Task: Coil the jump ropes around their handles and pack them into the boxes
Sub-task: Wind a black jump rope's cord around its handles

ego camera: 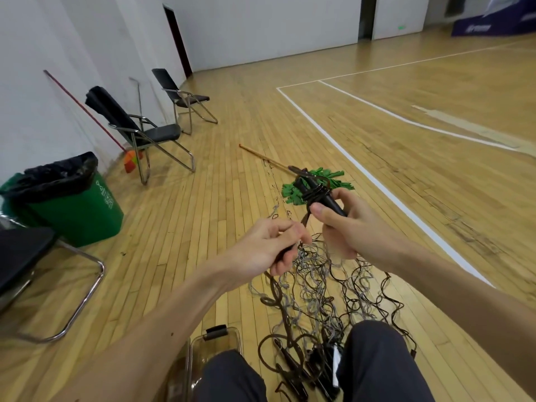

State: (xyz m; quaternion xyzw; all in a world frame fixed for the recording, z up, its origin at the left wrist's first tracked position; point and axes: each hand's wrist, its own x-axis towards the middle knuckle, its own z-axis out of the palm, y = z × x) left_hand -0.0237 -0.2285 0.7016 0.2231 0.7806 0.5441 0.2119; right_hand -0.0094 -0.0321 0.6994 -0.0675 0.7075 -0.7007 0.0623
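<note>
1. Head view: my right hand [348, 224] holds the black handles [322, 195] tight. My fingers curl round the near end and my thumb sits on top.
2. My left hand [269, 245] pinches the brown rope [304, 220] between thumb and fingers, just under the handles.
3. The handles are up in the air, over the floor [203, 227], out in front of my knees. The green mop [333, 177] lies on the floor behind them.
4. The handles lie side by side. Their long way runs from my right hand up and away to the left. The far ends point toward the mop's stick.
5. Done so far: a few turns of rope go round the middle of the handles. The rest of this rope hangs loose from my left hand down to the floor.
6. Left to do: a big tangled pile of ropes [319, 291] lies on the floor between my knees, with more handles near my feet.
7. The clear box [203, 338] sits on the floor by my left knee. I cannot see a rope packed in it.
8. I think the job has only just begun.
</note>
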